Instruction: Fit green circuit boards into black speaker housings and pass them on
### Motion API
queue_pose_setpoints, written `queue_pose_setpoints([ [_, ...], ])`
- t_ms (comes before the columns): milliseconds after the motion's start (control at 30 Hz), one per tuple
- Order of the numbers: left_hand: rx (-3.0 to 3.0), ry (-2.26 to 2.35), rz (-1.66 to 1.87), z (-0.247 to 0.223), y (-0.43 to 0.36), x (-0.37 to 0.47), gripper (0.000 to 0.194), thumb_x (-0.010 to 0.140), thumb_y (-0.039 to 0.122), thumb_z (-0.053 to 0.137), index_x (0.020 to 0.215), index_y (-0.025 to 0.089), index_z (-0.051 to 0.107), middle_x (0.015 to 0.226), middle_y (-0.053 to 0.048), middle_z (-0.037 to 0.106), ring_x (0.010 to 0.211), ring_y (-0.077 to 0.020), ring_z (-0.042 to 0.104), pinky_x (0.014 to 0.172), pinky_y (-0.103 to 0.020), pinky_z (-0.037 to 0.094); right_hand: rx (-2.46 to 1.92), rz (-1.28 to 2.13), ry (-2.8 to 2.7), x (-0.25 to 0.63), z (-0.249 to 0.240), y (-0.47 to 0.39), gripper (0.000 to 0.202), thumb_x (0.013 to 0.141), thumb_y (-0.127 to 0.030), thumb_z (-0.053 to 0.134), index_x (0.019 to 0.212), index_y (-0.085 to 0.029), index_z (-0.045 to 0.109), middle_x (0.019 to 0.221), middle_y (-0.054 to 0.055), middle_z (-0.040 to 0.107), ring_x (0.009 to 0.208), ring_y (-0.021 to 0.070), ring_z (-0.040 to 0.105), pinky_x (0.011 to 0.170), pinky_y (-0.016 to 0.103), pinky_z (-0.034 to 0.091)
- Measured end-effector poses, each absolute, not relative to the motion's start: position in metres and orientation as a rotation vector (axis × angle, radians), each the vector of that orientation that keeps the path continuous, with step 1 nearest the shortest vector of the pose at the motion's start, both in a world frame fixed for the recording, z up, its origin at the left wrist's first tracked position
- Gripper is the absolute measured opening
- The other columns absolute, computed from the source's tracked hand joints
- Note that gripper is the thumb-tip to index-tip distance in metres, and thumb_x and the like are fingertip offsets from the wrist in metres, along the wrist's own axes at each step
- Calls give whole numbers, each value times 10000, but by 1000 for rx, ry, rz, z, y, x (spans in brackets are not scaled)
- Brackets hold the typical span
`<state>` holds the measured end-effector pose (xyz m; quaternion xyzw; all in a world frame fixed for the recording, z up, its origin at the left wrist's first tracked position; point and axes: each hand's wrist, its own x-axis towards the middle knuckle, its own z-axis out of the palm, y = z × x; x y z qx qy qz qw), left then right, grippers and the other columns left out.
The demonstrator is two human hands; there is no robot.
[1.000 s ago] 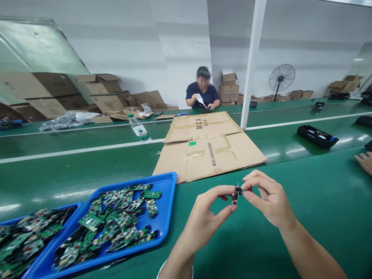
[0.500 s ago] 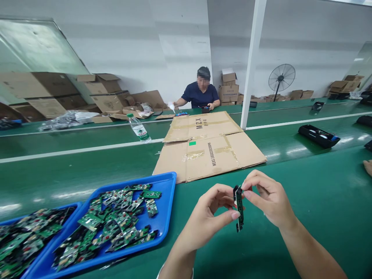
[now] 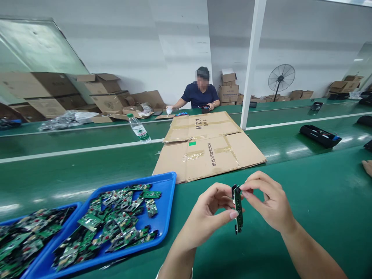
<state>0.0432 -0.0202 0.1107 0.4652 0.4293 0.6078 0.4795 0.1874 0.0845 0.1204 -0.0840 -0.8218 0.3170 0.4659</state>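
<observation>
A narrow green circuit board (image 3: 238,211) with black parts stands nearly upright above the green table. My left hand (image 3: 210,215) grips it from the left, thumb on its near side and fingers behind. At its top end, the thumb and index finger of my right hand (image 3: 267,199) are pinched together by the black part; whatever small thing lies between them is too small to make out. To the left, a blue tray (image 3: 170,217) carries many similar boards, and a second blue tray (image 3: 77,209) with more boards overlaps the lower left corner.
Flattened cardboard (image 3: 200,159) lies beyond my hands, with a water bottle (image 3: 140,128) to its left. A black housing (image 3: 319,136) rests on the green surface at right. Across sits a person (image 3: 200,95); another person's hand (image 3: 367,166) shows at the right edge.
The board and my left hand have shifted very slightly left. The person across has moved the white bottle left and lower. The black housing on the right has slid slightly right.
</observation>
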Motion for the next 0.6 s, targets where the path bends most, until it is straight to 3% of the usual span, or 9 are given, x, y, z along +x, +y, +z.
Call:
queue_pose_setpoints([
  [600, 1245, 1182, 1489, 112, -22, 44, 220, 750, 174, 654, 939, 211, 549, 853, 2, 590, 787, -134, 574, 715, -262, 474, -39, 457, -2137, 191, 119, 91, 279, 823, -45, 509, 1026, -223, 577, 813, 42, 608, 716, 155, 550, 627, 308, 448],
])
